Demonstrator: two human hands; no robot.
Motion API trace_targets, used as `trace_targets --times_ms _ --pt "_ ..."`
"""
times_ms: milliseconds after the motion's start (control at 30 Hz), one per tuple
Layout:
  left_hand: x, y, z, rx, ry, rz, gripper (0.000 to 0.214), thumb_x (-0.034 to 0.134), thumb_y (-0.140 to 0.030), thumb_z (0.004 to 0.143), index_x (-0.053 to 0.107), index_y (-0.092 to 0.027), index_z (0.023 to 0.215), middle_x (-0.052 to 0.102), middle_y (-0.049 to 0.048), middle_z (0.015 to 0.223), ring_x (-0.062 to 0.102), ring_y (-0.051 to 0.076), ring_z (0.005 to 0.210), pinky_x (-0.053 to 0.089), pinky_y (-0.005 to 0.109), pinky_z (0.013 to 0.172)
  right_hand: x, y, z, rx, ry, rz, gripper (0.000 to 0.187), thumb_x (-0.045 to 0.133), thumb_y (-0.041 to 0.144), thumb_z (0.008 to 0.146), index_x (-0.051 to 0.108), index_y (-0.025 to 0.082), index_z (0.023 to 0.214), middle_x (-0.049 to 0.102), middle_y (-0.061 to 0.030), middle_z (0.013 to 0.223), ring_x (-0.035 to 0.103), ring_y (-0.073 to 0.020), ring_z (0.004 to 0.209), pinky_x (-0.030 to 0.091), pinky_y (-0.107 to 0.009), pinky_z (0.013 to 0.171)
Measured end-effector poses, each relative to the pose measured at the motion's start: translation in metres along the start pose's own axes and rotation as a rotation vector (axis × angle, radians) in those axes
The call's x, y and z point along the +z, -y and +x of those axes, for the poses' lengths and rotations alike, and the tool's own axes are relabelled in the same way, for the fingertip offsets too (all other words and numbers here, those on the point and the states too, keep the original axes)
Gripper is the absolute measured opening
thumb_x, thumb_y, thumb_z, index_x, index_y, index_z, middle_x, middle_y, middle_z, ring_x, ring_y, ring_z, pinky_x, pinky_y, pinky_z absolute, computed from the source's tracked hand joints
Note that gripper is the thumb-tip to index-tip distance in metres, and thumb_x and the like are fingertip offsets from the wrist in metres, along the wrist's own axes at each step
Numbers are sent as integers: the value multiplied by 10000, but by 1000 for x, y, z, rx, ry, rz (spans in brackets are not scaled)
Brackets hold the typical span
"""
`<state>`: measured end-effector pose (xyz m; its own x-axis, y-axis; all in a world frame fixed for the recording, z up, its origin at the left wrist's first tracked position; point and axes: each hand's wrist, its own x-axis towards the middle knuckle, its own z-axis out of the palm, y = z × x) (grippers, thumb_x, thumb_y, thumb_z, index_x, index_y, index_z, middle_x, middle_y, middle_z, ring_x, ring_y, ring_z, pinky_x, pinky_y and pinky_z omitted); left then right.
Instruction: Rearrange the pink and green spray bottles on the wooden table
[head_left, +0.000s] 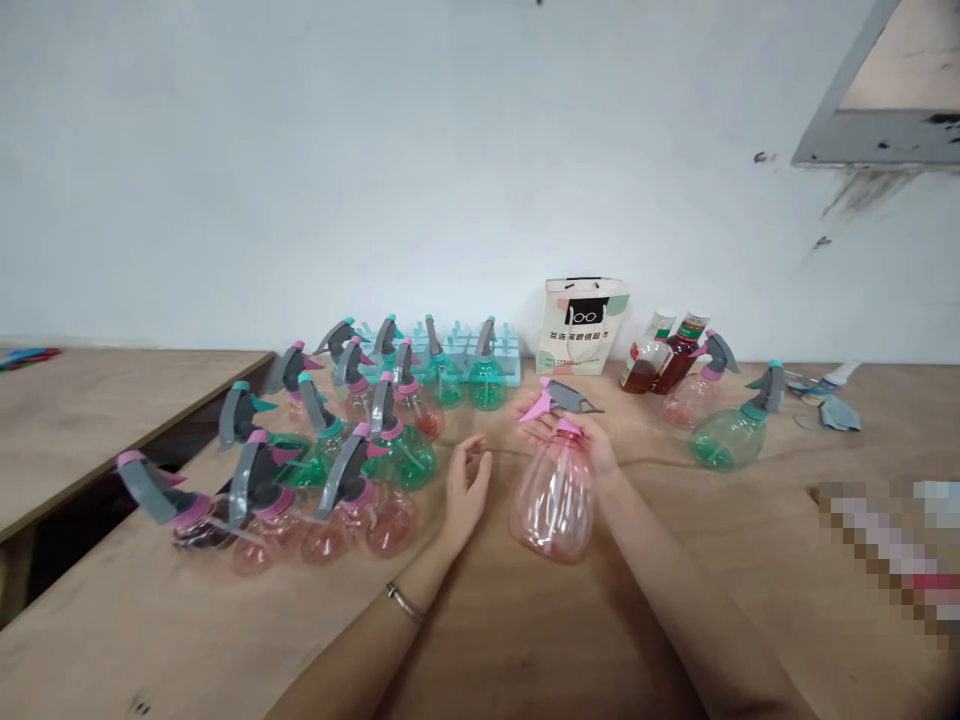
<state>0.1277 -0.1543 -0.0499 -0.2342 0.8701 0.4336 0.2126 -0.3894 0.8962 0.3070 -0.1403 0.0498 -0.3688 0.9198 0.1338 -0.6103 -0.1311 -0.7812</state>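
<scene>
My right hand (601,450) holds a clear pink spray bottle (553,505) by its neck, in front of me. The bottle's grey sprayer head with a pink trigger (570,397) lies across above the fingers, which pass behind the neck. To the left, my left hand (468,480) is empty, its thumb apart from loosely bent fingers, just above the table. Nearest to it on that side stand a green spray bottle with a pink collar (412,458) and a pink spray bottle (352,500).
Several more pink and green spray bottles crowd the wooden table (480,640) at left. A light-blue rack (510,355), a paper bag (574,345) and two bottles of dark liquid (679,355) line the wall. At right are another green spray bottle (731,435) and a pink one (686,398).
</scene>
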Motion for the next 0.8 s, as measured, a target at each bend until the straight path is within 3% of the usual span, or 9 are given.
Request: trace_targets --times_ms 133,300,433,533,633,800 --pt "19 5 42 89 -49 147 599 649 -362 829 425 -187 1357 496 160 1365 488 282 1298 359 485 1131 8 14 -2 3 -44 72 419 609 471 766 663 230 1105 748 -96 1036 664 -295 1121 522 -522 974" --pt "53 3 109 156 -67 209 856 740 -280 749 281 -147 1460 345 221 1495 318 335 1445 267 503 1190 21 24 -10 7 -60 110 412 598 524 797 657 226 1074 743 -102 1034 649 -299 1142 532 -507 945" --pt "70 2 143 126 -111 270 928 794 -230 683 285 -100 1448 356 268 1492 336 376 1434 285 516 1171 28 29 -13 26 -33 151 404 547 549 822 651 219 1031 739 -104 998 654 -303 1112 556 -493 878" --pt "69 1 144 102 -97 342 828 778 -228 688 366 -106 1395 475 251 1393 417 382 1372 317 546 1130 33 29 -15 1 -24 171 336 563 530 804 640 216 896 719 -72 833 681 -283 988 575 -449 822" --pt "61 0 130 112 -87 430 644 711 -259 752 453 -132 1328 535 217 1314 476 379 1300 347 567 1077 38 28 -17 -69 -70 164 260 607 487 766 608 227 772 650 -26 657 687 -260 853 575 -425 808" --pt "50 -2 102 157 -75 563 535 644 -320 802 496 -157 1291 557 191 1259 513 367 1214 393 527 1004 43 27 -22 -25 -62 60 265 634 457 749 639 217 861 726 -68 789 702 -288 961 548 -438 851"
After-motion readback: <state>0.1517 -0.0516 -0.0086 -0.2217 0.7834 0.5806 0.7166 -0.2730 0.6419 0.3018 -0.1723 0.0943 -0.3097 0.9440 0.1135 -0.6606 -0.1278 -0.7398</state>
